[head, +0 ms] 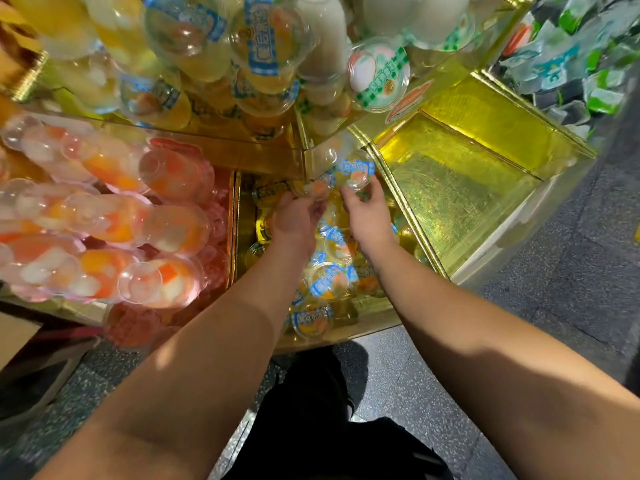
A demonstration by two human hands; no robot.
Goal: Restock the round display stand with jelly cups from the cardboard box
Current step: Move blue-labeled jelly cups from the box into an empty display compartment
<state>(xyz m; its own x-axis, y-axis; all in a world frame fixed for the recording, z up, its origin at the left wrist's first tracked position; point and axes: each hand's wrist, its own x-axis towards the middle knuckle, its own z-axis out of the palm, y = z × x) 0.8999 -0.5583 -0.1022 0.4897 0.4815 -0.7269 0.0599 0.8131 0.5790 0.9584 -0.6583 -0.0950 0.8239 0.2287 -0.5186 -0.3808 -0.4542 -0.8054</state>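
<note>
Two jelly cups held over the gold compartment [244, 216].
Left hand [294, 220] pinching blue-labelled cup [317, 187]; right hand [369, 218] gripping another cup [356, 169] just beside.

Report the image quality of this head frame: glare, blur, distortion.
Head view: strong glare on the gold foil compartment; wide-angle bending at the edges; stacked cups at top soft; both the left hand and right hand fairly sharp, each holding a blue-labelled jelly cup.

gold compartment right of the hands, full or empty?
Empty: the gold compartment shows only its bare foil floor, while the section under the hands holds jelly cups.
</note>
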